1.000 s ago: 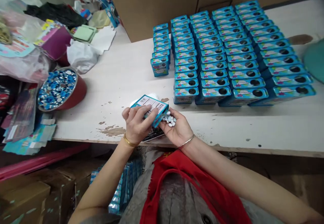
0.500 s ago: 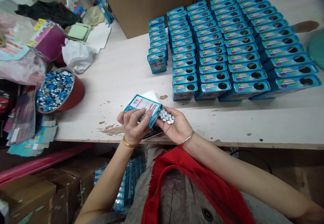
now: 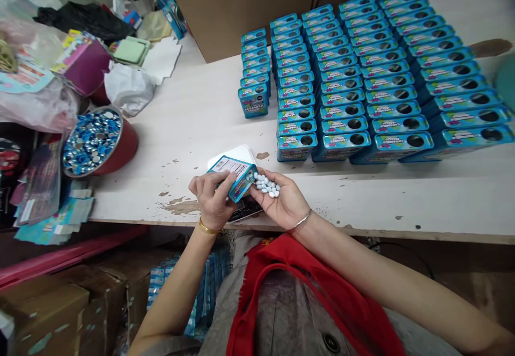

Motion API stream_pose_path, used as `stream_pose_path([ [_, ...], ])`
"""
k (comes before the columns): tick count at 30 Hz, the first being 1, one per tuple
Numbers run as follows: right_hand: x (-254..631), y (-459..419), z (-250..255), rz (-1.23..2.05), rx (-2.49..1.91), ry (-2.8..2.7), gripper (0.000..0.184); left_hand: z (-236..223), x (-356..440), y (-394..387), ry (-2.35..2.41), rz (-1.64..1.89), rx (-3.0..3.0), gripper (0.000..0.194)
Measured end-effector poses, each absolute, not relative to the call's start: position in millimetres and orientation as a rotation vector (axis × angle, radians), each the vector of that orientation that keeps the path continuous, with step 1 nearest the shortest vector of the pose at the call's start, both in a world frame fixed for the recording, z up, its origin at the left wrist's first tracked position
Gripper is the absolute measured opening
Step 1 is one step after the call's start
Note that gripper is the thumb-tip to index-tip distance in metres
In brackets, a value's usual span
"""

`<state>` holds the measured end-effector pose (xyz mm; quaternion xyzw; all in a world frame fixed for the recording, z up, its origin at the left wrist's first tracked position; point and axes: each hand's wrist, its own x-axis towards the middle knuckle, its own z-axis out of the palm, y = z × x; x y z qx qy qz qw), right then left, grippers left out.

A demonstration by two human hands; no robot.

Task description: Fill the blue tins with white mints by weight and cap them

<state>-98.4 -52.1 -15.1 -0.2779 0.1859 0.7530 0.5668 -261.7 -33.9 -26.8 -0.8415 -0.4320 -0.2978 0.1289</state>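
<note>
My left hand [image 3: 212, 195] grips a blue candy tin [image 3: 237, 176] from above. The tin lies tilted, its label panel up and its printed end toward my other palm. My right hand [image 3: 284, 203] is cupped, palm up, around a small pile of pale blue-white candies [image 3: 267, 184]. Its fingertips reach beside the end of the tin. Beneath both hands is a flat device with a white top [image 3: 245, 152] and a dark front part [image 3: 245, 208], mostly hidden by the tin and my hands; it looks like a scale.
Rows of upright blue tins [image 3: 341, 109] cover the table's right side, before a cardboard panel [image 3: 241, 13]. A red tub [image 3: 126, 149] of shiny blue-and-silver pieces stands at left. Bags, a white crumpled bag [image 3: 127, 88] and flat blue cartons [image 3: 56, 222] crowd the left edge.
The tin has turned a little in my left hand, so more of its printed end shows. The candies stay in my right palm. The whole view has shifted slightly.
</note>
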Motion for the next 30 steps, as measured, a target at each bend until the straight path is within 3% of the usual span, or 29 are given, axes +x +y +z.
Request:
stream_pose_path([
  [10,-91,-54,-17,1.775,-0.696,0.369,0.019,-26,-263,-29,-1.365,-0.989,-2.451,0.029],
  [18,-74,-69,-26,1.771,-0.766,0.309,0.016,-52,-273,-9,-1.988,-1.665,-2.476,0.045],
  [25,-63,-84,-33,1.784,-0.867,0.334,0.022,-49,-292,-7,-1.802,-1.746,-2.709,0.068],
  [30,-56,-90,-34,1.772,-0.909,0.345,0.024,-57,-317,-18,-2.088,-2.047,-2.127,0.038],
])
